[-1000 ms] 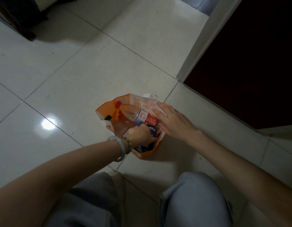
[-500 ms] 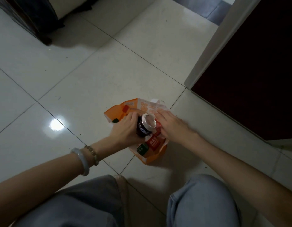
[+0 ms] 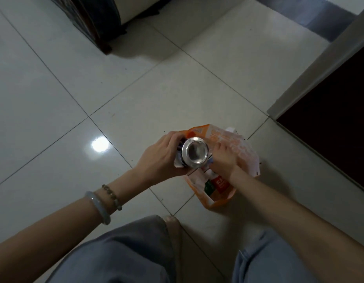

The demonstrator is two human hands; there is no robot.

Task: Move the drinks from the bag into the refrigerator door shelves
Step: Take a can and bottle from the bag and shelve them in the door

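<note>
the dark aluminium drink can with a silver end [image 3: 195, 153] had come up out of the orange-and-white plastic bag [image 3: 236, 149] on the pale tiled floor [image 3: 115, 88], so one drink was freed. the left hand [image 3: 160, 158] wrapped it, fingers curled; the right hand [image 3: 223, 160] pressed the bag flat, fingers spread.

— Could any lettering be read?
— None clearly. The orange bag [image 3: 234, 144] carried pale printing, too blurred to make out.
— And inside it?
— A red label [image 3: 220, 183] bore white characters, illegible. The can [image 3: 194, 153] showed only its bare silver end.
</note>
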